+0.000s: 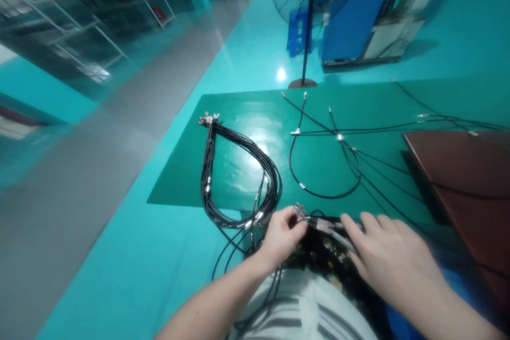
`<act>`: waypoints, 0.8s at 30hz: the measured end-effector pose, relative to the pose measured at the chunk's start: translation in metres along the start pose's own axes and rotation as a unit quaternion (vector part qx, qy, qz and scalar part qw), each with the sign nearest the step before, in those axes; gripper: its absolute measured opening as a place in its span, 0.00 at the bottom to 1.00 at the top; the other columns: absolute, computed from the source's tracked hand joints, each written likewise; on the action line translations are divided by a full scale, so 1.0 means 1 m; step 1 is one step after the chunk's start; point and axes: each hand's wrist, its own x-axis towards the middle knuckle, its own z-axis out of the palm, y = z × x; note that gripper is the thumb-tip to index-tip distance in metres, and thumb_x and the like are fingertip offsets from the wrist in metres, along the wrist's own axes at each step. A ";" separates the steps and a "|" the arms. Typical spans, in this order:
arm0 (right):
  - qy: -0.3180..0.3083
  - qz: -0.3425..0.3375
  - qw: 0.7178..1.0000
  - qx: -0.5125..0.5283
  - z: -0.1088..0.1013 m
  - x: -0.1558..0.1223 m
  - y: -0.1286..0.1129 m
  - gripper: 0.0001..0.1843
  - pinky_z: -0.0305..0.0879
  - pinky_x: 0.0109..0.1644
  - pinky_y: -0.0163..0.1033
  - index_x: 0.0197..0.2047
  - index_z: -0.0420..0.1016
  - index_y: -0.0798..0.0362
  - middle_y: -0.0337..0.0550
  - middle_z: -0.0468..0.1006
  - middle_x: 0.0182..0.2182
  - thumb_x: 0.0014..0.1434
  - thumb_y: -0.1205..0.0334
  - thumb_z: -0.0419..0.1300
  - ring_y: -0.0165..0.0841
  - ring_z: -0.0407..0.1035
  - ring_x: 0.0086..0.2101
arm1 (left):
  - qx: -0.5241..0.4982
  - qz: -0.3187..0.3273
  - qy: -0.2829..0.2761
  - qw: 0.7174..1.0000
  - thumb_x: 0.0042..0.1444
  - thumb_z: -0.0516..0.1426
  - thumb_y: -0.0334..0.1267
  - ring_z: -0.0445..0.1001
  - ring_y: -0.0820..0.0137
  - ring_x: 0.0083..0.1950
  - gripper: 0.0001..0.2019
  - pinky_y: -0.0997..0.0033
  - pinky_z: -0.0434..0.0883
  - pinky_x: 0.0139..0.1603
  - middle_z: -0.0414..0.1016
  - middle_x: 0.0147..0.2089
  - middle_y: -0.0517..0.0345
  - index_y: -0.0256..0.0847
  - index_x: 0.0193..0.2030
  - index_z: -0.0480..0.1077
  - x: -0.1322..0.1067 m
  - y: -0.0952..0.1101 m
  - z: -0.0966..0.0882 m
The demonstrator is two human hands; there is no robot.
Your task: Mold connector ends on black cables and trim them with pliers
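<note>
My left hand is closed in a pinch around black cables near their silvery metal end fittings, which stick up past the fingertips. To its right, my right hand has its thumb and forefinger around a pale grey strip-like piece; blur hides exactly what it is. That piece points toward the left hand's fingertips. Just beyond the left hand, a looped bundle of black cables lies on the green mat, its metal ends gathered at the far left. Some cable lengths hang down over my lap.
Several loose black cables with metal fittings spread across the mat's right side. A brown board lies at the right, with cables crossing it. Past the table stand a fan on a pole and a blue machine.
</note>
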 end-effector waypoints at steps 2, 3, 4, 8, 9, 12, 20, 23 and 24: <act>0.001 0.007 1.000 -0.003 0.000 0.000 -0.001 0.20 0.51 0.32 0.41 0.44 0.73 0.48 0.44 0.71 0.27 0.46 0.56 0.62 0.40 0.64 0.29 | 0.006 0.003 0.001 1.000 0.47 0.53 0.32 0.53 0.77 0.26 0.07 0.77 0.53 0.27 0.54 0.22 0.65 0.37 0.22 0.58 0.000 0.001 0.000; -0.001 0.010 1.000 -0.003 -0.001 0.000 -0.002 0.20 0.51 0.32 0.41 0.44 0.73 0.48 0.44 0.71 0.27 0.46 0.56 0.62 0.40 0.64 0.29 | 0.007 0.004 0.001 1.000 0.47 0.53 0.32 0.53 0.77 0.26 0.07 0.77 0.54 0.27 0.55 0.22 0.65 0.38 0.22 0.58 -0.001 0.001 0.000; -0.002 0.011 1.000 -0.001 -0.001 0.000 -0.002 0.20 0.51 0.32 0.41 0.44 0.73 0.48 0.44 0.70 0.27 0.46 0.56 0.62 0.40 0.64 0.29 | 0.007 0.005 0.001 1.000 0.47 0.53 0.32 0.53 0.77 0.27 0.07 0.77 0.54 0.27 0.55 0.22 0.64 0.38 0.22 0.58 -0.001 0.002 0.001; -0.004 -0.001 1.000 -0.003 -0.002 0.002 -0.003 0.20 0.51 0.33 0.42 0.45 0.72 0.49 0.45 0.70 0.28 0.47 0.55 0.61 0.40 0.63 0.30 | 0.019 0.016 0.001 1.000 0.47 0.52 0.32 0.54 0.76 0.27 0.07 0.77 0.54 0.27 0.55 0.22 0.65 0.38 0.22 0.57 -0.001 0.005 0.001; -0.003 -0.006 1.000 -0.008 -0.003 0.003 -0.003 0.20 0.51 0.33 0.42 0.45 0.72 0.50 0.45 0.70 0.28 0.48 0.56 0.60 0.41 0.63 0.30 | 0.029 0.019 0.003 0.999 0.47 0.52 0.32 0.53 0.76 0.26 0.07 0.77 0.54 0.27 0.54 0.22 0.65 0.38 0.21 0.56 -0.001 0.005 0.001; 0.001 -0.021 0.999 -0.025 -0.005 0.005 -0.003 0.19 0.50 0.32 0.42 0.46 0.72 0.51 0.46 0.70 0.27 0.49 0.61 0.58 0.40 0.63 0.29 | 0.060 0.028 0.009 0.998 0.47 0.51 0.32 0.52 0.77 0.25 0.08 0.77 0.52 0.26 0.53 0.21 0.65 0.39 0.21 0.55 0.001 0.006 0.000; -0.027 0.000 0.999 -0.021 -0.008 0.007 -0.008 0.14 0.47 0.28 0.40 0.43 0.72 0.51 0.45 0.70 0.24 0.51 0.64 0.56 0.40 0.66 0.25 | 0.122 0.068 0.062 0.988 0.48 0.50 0.32 0.53 0.77 0.24 0.08 0.76 0.52 0.26 0.55 0.20 0.66 0.39 0.21 0.55 0.003 0.004 0.004; -0.049 0.009 0.999 0.012 -0.009 0.016 -0.005 0.11 0.45 0.26 0.38 0.39 0.72 0.50 0.45 0.71 0.24 0.52 0.62 0.55 0.38 0.67 0.25 | 0.108 0.077 0.087 0.987 0.49 0.51 0.32 0.54 0.77 0.24 0.08 0.77 0.52 0.26 0.55 0.20 0.66 0.39 0.21 0.56 0.008 0.008 0.004; -0.060 0.015 0.998 0.029 -0.009 0.021 -0.003 0.10 0.44 0.26 0.37 0.39 0.71 0.50 0.44 0.72 0.24 0.52 0.62 0.55 0.38 0.67 0.25 | 0.092 0.079 0.094 0.988 0.49 0.51 0.33 0.54 0.77 0.24 0.08 0.77 0.53 0.26 0.55 0.21 0.66 0.39 0.22 0.57 0.011 0.012 0.003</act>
